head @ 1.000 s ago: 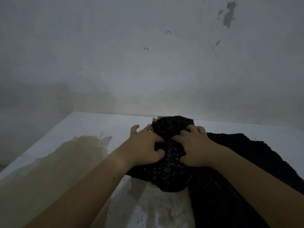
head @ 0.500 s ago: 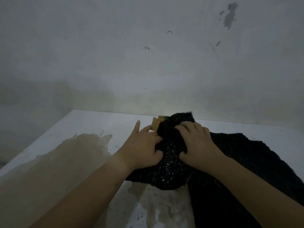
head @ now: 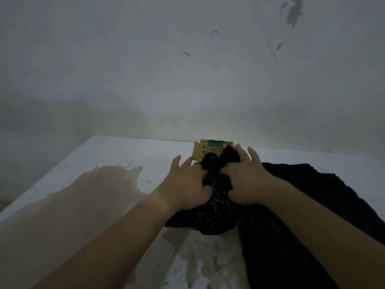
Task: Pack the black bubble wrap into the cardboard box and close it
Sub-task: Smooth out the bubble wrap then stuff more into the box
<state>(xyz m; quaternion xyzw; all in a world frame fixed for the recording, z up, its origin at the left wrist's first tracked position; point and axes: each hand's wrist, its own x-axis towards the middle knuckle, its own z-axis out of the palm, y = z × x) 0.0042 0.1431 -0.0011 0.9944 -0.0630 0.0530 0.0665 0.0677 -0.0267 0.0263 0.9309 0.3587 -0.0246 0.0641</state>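
Bunching black bubble wrap [head: 216,205] between left hand [head: 185,184] and right hand [head: 248,182], close together, thumbs dug into wad; cardboard box [head: 205,150] just beyond fingertips, partly covered. Likely risks: loose tail under right forearm snagging; springy wad rebounding; light box sliding on tabletop [head: 125,155] under push.

We find print only on the cardboard box [head: 199,152], near the far edge of the table [head: 125,155]; dark block characters run sideways across its tan face, one small line and one larger line; in the small line we make out something like "20", in the large one something like "OC", neither sure; blur kills the rest; a green band [head: 215,142] along the top carries nothing we can read; the black bubble wrap [head: 216,197] hides the lower print.
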